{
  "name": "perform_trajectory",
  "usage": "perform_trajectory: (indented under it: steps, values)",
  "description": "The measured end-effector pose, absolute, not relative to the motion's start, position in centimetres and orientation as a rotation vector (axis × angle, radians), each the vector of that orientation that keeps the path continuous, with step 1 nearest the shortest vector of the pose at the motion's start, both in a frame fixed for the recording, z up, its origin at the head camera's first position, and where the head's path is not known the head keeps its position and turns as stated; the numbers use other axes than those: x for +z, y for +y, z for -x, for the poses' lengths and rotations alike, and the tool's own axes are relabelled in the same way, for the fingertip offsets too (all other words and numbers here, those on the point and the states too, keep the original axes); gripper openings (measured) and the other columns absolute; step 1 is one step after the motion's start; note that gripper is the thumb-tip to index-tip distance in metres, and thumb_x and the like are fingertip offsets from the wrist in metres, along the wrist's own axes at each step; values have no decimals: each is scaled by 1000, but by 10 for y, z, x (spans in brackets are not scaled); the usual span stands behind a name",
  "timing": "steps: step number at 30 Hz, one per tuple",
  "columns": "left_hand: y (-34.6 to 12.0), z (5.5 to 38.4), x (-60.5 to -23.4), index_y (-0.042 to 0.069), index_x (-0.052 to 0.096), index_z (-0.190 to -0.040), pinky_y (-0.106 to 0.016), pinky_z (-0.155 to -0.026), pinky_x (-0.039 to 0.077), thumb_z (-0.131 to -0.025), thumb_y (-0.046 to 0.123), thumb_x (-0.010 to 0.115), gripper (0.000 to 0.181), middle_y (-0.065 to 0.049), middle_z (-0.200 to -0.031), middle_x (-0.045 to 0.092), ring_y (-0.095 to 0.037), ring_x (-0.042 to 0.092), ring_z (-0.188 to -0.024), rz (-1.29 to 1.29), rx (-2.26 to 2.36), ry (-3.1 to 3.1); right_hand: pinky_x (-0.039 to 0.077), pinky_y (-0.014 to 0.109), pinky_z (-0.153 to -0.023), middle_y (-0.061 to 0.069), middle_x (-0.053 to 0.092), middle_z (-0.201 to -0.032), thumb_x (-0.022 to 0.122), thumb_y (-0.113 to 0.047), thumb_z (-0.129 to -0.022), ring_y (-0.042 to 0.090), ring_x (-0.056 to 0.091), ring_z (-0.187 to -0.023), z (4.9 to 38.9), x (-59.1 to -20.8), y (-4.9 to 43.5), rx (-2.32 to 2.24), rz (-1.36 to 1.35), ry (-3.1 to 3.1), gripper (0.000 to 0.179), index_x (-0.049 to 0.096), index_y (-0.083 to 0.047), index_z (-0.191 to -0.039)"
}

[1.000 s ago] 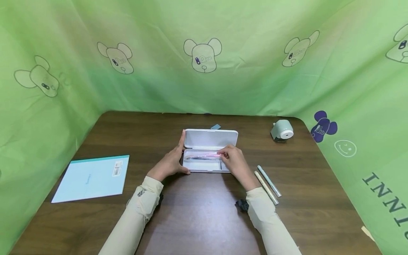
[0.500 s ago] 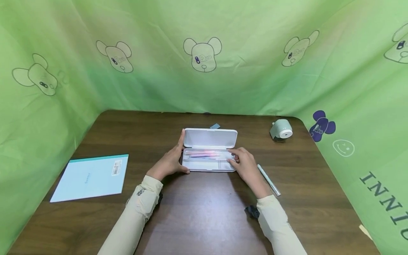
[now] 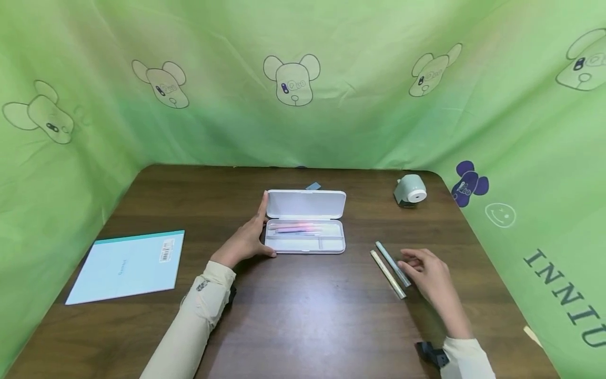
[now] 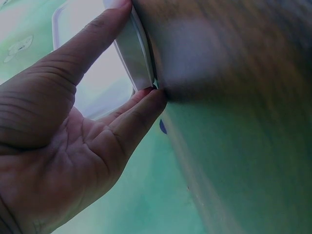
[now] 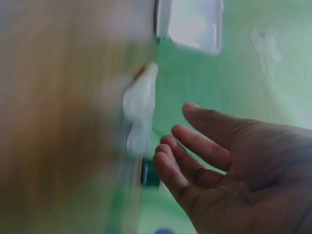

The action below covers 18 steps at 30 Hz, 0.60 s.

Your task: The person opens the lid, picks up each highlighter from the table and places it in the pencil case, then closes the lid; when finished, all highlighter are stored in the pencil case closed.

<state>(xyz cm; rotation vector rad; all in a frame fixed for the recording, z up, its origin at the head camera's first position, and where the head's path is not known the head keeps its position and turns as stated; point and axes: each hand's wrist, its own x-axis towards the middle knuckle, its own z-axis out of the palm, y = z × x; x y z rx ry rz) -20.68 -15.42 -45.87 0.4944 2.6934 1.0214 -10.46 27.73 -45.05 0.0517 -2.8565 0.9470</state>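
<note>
A white pencil case point(image 3: 305, 245) lies with its lid raised in the middle of the table, several pink and purple pens point(image 3: 295, 228) in its back compartment. My left hand point(image 3: 243, 242) holds the case's left end, thumb at the front corner and fingers by the hinge side; the left wrist view shows thumb and fingers point(image 4: 139, 114) spanning that end. To the right lie a pale blue pen point(image 3: 393, 263) and a cream pen point(image 3: 388, 275), side by side. My right hand point(image 3: 428, 273) hovers just right of the blue pen, fingers loosely bent, holding nothing.
A light blue notebook point(image 3: 125, 268) lies at the left. Behind the case is a small blue-grey block point(image 3: 313, 186). A pale green pencil sharpener point(image 3: 410, 190) stands at the back right. Green printed cloth point(image 3: 213, 126) hangs around the table edges.
My right hand has left the pencil case and moved right, towards the loose pens. The pink pen it held earlier lies in the case. My left hand stays at the case's left end.
</note>
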Motion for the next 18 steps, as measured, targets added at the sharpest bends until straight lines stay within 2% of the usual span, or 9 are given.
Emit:
perform_trajectory:
  steps: [3, 7, 18]
  values:
    - [-152, 206, -457, 29, -32, -168, -63, -119, 39, -80, 16, 100, 159, -33, -161, 45, -46, 50, -145, -485, 1030, 2675, 56, 17, -73, 20, 73, -107, 83, -4, -95, 20, 73, -87, 91, -453, 291, 979, -5, -2861, 31, 75, 11, -121]
    - [-154, 202, -451, 27, -32, -167, -62, -121, 37, -82, 13, 98, 157, -32, -165, 41, -45, 48, -147, -452, 1028, 2665, 56, 15, -72, 18, 75, -105, 84, -2, -94, 5, 68, -83, 84, -456, 294, 1022, -17, -2863, 28, 77, 10, -117]
    - [-151, 200, -447, 25, -31, -168, -61, -121, 38, -81, 12, 99, 157, -31, -160, 47, -44, 50, -145, -453, 1023, 2661, 57, 17, -70, 14, 74, -100, 83, 2, -92, 7, 66, -81, 82, -462, 291, 1041, -1, -2886, 21, 78, 10, -111]
